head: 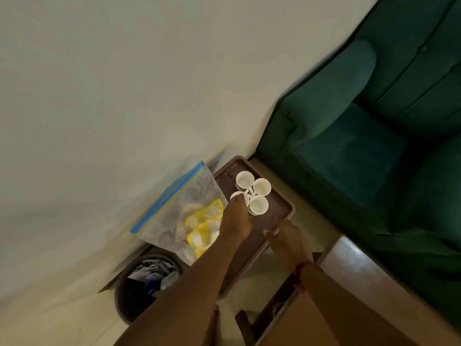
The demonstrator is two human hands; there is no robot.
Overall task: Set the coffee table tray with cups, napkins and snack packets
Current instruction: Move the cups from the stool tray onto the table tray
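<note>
A brown tray (282,216) holds several white cups clustered at its far end: one at the back (244,179), one to the right (262,187), one in front (258,204). My left hand (237,221) reaches over the tray and its fingers close on the rim of the left cup (237,196). My right hand (287,239) grips the tray's near right edge. A clear zip bag (184,213) with a blue seal lies left of the tray, holding yellow snack packets (204,228).
A dark green sofa (374,121) stands to the right. A dark round bin (147,280) with crumpled contents sits below the bag. A pale wall fills the left. A wooden table edge (349,260) shows at lower right.
</note>
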